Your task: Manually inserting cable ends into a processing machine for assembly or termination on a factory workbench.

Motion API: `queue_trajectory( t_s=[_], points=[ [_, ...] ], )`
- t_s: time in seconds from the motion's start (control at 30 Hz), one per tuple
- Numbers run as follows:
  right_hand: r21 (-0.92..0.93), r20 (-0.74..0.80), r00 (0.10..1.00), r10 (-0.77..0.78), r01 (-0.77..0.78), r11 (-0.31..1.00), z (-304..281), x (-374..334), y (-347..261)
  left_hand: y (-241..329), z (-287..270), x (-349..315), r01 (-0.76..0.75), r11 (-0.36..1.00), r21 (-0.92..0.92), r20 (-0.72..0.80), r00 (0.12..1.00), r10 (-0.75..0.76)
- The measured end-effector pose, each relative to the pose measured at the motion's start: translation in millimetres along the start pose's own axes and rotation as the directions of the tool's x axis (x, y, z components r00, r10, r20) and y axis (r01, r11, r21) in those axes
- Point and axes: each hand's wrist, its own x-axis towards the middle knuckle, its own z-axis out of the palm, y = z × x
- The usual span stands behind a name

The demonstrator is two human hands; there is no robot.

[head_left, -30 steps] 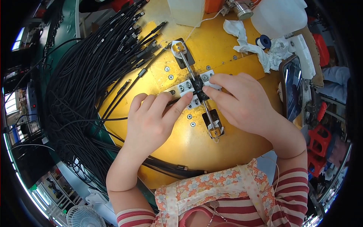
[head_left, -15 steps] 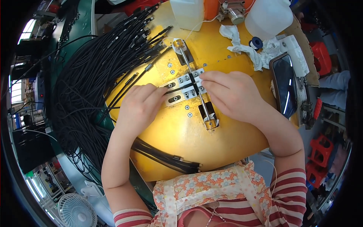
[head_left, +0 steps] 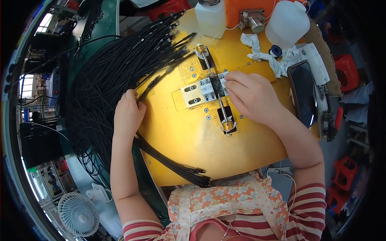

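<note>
A metal clamping fixture [head_left: 206, 90] is mounted on the yellow tabletop, with a gap between its left part and a small movable block [head_left: 223, 82]. My right hand [head_left: 254, 98] pinches that block, thumb and fingers pressed together at its right side. Two thin metal rods run to the gap from brass-coloured end pieces. At the edge of a large bundle of black cables [head_left: 100, 84], my left hand [head_left: 128, 114] is closed on a black cable [head_left: 150, 85]; its fingers partly hide where it grips. More black cables [head_left: 173, 164] lie nearer me.
White plastic bottles [head_left: 287, 24] stand at the back beside an orange device [head_left: 249, 10]. Crumpled tissue [head_left: 271, 62], a small spool [head_left: 275, 51] and a dark phone [head_left: 302, 94] lie on the right. A white fan [head_left: 79, 215] is at lower left.
My left hand has moved left, from the fixture to the bundle. The cable that lay in the fixture is out of it. The block under my right hand has slid right, widening the gap.
</note>
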Motion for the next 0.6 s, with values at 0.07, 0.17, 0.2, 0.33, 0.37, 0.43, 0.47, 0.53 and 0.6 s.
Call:
queue_trajectory(
  t_s=[0.07,0.17,0.2,0.33,0.37,0.43,0.47,0.53,0.6],
  points=[
    [0.024,-0.008,1.000,0.001,0.000,1.000,0.0,-0.4,0.5,1.1,-3.1,3.1,0.184,0.981,0.057,0.215,0.958,-0.192],
    [0.034,-0.024,1.000,0.000,0.001,0.999,-0.2,-1.6,2.2,-0.6,-6.8,1.2,0.110,0.985,0.136,-0.062,0.993,-0.102],
    [0.032,-0.025,1.000,0.004,-0.003,0.999,0.1,-1.1,2.1,-2.8,-10.3,1.1,0.103,0.984,0.144,-0.192,0.979,-0.074],
    [0.055,-0.002,1.000,0.018,-0.018,0.998,-1.7,0.3,0.9,29.8,-35.8,-0.8,-0.033,0.989,-0.147,-0.346,0.938,-0.020],
    [0.061,-0.012,1.000,0.020,-0.020,0.998,-1.8,-0.4,1.9,41.7,-35.6,-2.8,-0.129,0.959,-0.251,-0.330,0.943,0.040],
    [0.112,-0.034,0.999,0.022,-0.018,0.994,-2.7,0.1,2.1,70.8,-38.5,-2.0,-0.413,0.878,-0.243,-0.343,0.883,0.321],
    [0.160,-0.060,0.998,0.025,-0.015,0.987,-4.6,-0.4,1.9,87.5,-38.7,0.2,-0.497,0.824,-0.272,-0.309,0.856,0.415],
    [0.287,-0.050,0.999,0.019,-0.004,0.958,-5.7,3.0,-6.5,102.9,-26.8,3.9,-0.617,0.760,-0.207,-0.330,0.775,0.539],
    [0.396,-0.036,0.999,0.019,-0.003,0.918,-10.7,5.5,-14.9,102.2,-11.5,12.1,-0.618,0.769,-0.165,-0.293,0.775,0.560]
  ],
)
